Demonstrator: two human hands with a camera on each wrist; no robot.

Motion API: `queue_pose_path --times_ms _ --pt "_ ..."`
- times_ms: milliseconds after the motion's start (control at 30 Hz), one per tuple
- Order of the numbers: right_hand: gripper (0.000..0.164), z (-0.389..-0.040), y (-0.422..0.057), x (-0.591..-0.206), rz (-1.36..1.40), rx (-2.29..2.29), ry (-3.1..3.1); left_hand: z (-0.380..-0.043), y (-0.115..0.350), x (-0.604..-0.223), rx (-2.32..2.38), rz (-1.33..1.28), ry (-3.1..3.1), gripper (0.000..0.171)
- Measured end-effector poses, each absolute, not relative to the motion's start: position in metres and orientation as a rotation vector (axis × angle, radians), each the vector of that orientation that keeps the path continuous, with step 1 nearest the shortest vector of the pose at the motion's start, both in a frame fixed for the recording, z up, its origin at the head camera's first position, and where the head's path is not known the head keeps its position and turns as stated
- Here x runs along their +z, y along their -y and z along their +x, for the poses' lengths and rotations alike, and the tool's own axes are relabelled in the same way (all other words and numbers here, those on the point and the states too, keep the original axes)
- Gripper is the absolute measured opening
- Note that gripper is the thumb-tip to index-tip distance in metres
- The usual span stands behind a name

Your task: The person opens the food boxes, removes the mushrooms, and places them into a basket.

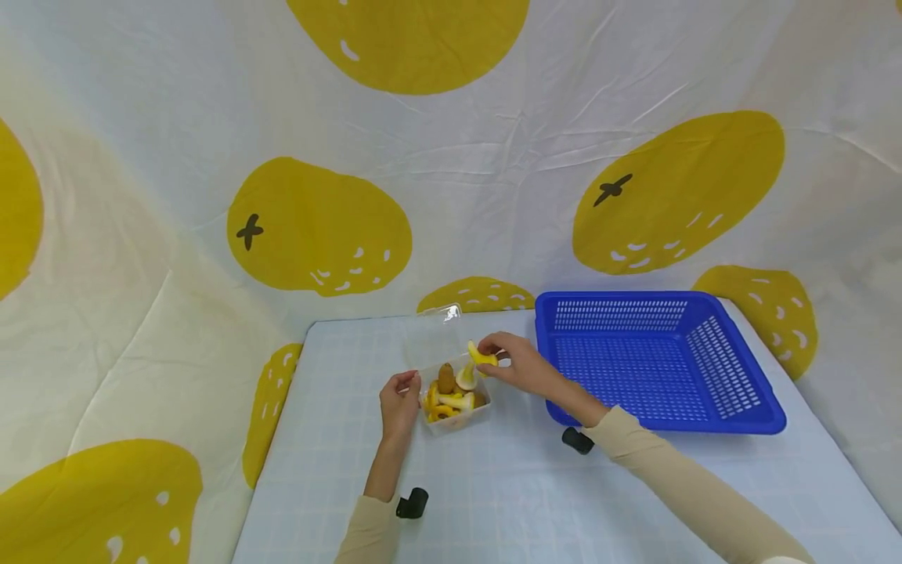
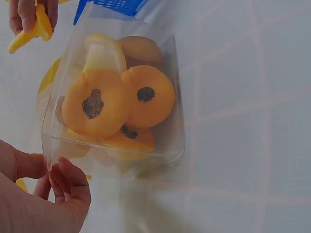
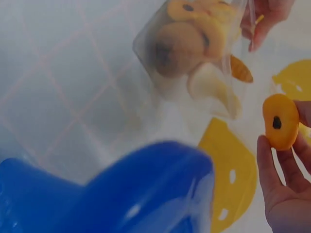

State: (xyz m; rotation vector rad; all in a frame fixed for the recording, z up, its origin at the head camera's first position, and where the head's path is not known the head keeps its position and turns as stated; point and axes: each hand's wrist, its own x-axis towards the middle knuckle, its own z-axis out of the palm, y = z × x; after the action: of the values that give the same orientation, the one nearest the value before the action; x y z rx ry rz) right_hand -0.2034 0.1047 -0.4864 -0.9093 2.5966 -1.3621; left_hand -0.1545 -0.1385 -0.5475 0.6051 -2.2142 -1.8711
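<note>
A clear plastic box (image 1: 451,425) holds several yellow and brown mushrooms, some with pale stems; in the left wrist view, yellow caps (image 2: 95,104) with dark centres press against its side. My left hand (image 1: 400,403) pinches the box's rim at its left side between thumb and fingers. Over the box's right back corner, my right hand (image 1: 520,364) holds a yellow mushroom (image 1: 482,357) by thumb and fingertips. The right wrist view shows the same mushroom (image 3: 281,122), its rounded yellow cap marked by a dark spot. Behind the box stands its transparent raised lid (image 1: 433,333).
A large blue plastic basket (image 1: 665,425) with slotted walls sits right of the box, close by my right forearm. Pale checked cloth covers the table (image 1: 486,501). A white curtain (image 1: 493,196) printed with big yellow fruit hangs along the back edge.
</note>
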Motion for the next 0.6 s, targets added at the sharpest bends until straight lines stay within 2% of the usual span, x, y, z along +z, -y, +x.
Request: queue_pose_path --times_ms 367,600 --pt "0.031 -0.204 -0.14 -0.482 -0.51 -1.502 -2.603 -0.154 0.14 -0.549 -1.84 0.606 2.258 0.022" --pt "0.033 -0.203 -0.169 -0.485 -0.384 -1.598 -2.575 -0.154 0.14 -0.549 -1.838 0.614 2.276 0.023"
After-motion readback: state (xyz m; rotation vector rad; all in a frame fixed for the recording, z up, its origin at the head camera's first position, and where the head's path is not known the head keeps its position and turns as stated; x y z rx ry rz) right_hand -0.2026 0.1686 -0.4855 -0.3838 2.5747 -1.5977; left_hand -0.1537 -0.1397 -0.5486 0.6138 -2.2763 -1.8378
